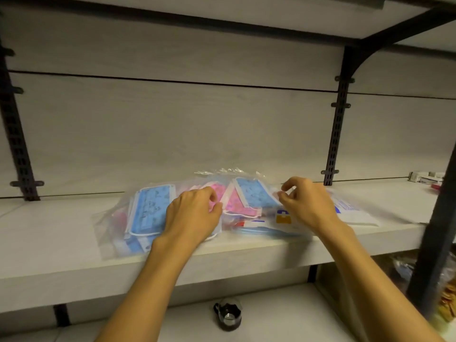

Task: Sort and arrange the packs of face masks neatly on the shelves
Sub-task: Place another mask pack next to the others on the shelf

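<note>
Mask packs [197, 208] on pale shelf [61, 233]

Mask packs [153, 213] overlap on the shelf [49, 243] — small boxes [425, 178] far right.

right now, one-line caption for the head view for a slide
Two hands sorting mask packs on a white shelf.

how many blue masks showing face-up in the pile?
2 clear ones: a blue mask at the pile's left, beside the left hand, and another blue mask right of centre, overlapping a pink mask. More may be hidden under the hands and bags.
</note>
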The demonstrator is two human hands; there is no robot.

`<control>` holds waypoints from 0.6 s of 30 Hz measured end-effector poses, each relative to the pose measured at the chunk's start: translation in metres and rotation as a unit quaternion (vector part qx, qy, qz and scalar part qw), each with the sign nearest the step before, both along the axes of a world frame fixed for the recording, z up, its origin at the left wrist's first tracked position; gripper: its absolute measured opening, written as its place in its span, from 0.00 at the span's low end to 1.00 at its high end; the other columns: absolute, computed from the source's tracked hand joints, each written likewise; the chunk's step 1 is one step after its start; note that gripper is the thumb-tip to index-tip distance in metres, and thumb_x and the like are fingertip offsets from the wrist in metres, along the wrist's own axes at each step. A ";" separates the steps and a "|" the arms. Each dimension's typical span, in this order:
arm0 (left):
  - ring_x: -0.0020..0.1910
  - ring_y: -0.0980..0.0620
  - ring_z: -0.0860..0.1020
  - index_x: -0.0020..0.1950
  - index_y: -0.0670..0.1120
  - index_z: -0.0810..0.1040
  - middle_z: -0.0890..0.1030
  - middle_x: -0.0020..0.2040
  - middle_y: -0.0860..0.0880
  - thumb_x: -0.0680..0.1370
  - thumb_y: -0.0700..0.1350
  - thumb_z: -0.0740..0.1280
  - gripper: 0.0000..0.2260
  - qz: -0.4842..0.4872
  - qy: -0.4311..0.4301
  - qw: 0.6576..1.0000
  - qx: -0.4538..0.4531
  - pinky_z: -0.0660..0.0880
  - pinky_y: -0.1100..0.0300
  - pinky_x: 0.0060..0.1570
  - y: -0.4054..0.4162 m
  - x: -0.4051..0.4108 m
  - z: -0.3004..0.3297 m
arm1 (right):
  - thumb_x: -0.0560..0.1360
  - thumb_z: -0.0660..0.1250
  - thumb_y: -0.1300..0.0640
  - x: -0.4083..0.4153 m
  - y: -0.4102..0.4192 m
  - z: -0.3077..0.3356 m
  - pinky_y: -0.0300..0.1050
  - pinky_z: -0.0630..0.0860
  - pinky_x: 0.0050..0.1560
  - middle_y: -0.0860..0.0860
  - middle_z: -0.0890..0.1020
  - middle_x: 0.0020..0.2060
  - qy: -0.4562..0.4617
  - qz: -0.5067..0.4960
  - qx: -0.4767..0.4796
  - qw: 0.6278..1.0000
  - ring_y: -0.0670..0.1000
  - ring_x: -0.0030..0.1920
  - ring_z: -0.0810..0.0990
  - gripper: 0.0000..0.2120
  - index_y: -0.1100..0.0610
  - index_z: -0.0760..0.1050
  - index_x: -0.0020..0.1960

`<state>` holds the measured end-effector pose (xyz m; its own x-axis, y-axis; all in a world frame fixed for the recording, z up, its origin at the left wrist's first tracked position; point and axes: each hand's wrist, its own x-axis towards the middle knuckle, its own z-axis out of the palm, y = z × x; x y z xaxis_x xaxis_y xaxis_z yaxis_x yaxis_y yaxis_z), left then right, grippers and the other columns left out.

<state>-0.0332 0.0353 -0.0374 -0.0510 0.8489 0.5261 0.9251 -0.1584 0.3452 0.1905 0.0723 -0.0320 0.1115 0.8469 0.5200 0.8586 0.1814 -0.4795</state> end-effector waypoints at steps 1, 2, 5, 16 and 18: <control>0.55 0.47 0.76 0.57 0.54 0.76 0.80 0.53 0.52 0.78 0.53 0.61 0.11 0.006 0.007 1.000 0.003 0.70 0.57 0.47 0.005 0.005 0.001 | 0.76 0.65 0.49 0.001 0.008 -0.003 0.50 0.79 0.46 0.53 0.84 0.42 -0.004 -0.004 -0.008 1.000 0.56 0.45 0.80 0.11 0.53 0.77 0.55; 0.55 0.46 0.75 0.57 0.53 0.76 0.80 0.54 0.51 0.78 0.53 0.61 0.11 0.010 0.014 1.000 0.002 0.69 0.57 0.46 0.010 0.010 0.001 | 0.76 0.65 0.48 0.002 0.016 -0.004 0.50 0.79 0.45 0.53 0.84 0.44 -0.009 -0.009 -0.018 1.000 0.56 0.45 0.80 0.12 0.53 0.77 0.56; 0.56 0.45 0.75 0.58 0.50 0.76 0.79 0.56 0.48 0.77 0.54 0.62 0.13 0.020 0.044 0.999 -0.025 0.70 0.56 0.46 0.023 0.025 -0.001 | 0.76 0.65 0.44 0.003 0.036 -0.007 0.49 0.78 0.45 0.53 0.83 0.46 -0.022 -0.019 -0.056 0.998 0.55 0.46 0.80 0.15 0.52 0.76 0.56; 0.58 0.44 0.73 0.58 0.49 0.77 0.73 0.58 0.45 0.76 0.56 0.65 0.16 0.108 0.032 0.991 -0.072 0.71 0.54 0.49 0.052 0.039 -0.010 | 0.68 0.73 0.39 0.014 0.085 0.006 0.45 0.72 0.38 0.53 0.77 0.42 -0.040 -0.001 -0.200 0.979 0.54 0.42 0.77 0.24 0.58 0.70 0.45; 0.59 0.44 0.72 0.59 0.50 0.76 0.73 0.58 0.46 0.77 0.56 0.64 0.15 0.111 0.035 0.992 -0.058 0.71 0.54 0.50 0.052 0.040 -0.013 | 0.68 0.74 0.41 0.020 0.091 0.005 0.44 0.74 0.37 0.54 0.80 0.40 -0.019 0.025 -0.219 0.975 0.53 0.39 0.78 0.23 0.60 0.75 0.46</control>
